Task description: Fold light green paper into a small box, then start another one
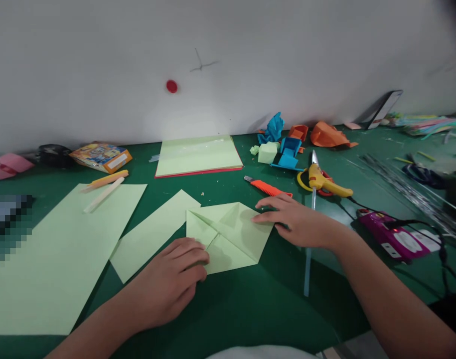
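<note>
A pale green folded paper [231,239] with diagonal creases lies on the green table [257,309] in front of me. My left hand [171,279] rests on its lower left corner, fingers curled and pressing down. My right hand [291,217] lies flat on the right corner, fingers stretched toward the fold. Neither hand lifts the sheet.
A loose green strip [153,234] and a large green sheet [59,259] lie to the left. A paper stack [198,155], an orange box cutter [267,187], yellow scissors [323,182], a clear glue stick [307,264], a purple glue gun [388,234] and coloured paper models [287,142] lie behind and right.
</note>
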Demonstrator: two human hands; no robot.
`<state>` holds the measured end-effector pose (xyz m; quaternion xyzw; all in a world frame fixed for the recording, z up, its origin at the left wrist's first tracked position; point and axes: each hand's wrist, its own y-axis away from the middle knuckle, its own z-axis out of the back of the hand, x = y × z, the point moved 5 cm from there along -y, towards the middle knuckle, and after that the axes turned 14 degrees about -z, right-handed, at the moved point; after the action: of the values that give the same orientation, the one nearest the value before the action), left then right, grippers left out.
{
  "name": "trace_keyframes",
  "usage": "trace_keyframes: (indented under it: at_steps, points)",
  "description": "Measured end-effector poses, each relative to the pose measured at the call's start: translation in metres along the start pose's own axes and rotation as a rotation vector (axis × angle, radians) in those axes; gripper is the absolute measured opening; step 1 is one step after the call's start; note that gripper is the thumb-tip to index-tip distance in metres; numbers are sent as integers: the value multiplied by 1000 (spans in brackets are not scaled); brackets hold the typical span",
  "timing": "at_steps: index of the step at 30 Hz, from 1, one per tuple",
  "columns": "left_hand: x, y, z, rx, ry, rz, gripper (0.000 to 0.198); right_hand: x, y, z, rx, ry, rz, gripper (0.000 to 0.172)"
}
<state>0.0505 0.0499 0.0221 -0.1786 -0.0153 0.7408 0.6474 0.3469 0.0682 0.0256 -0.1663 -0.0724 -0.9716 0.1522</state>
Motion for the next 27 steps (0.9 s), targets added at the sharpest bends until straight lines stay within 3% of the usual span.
trace_keyframes:
  at_steps: [7,16,27]
  points:
    - [3,-1,-1,18,-29,52,20,-2,-2,-4,46,25,-22,59]
    - [9,4,-5,37,-26,83,23,-3,-4,-3,5,-38,13,38]
    - [13,5,1,-19,-87,70,24,5,2,4,-36,-21,44,31]
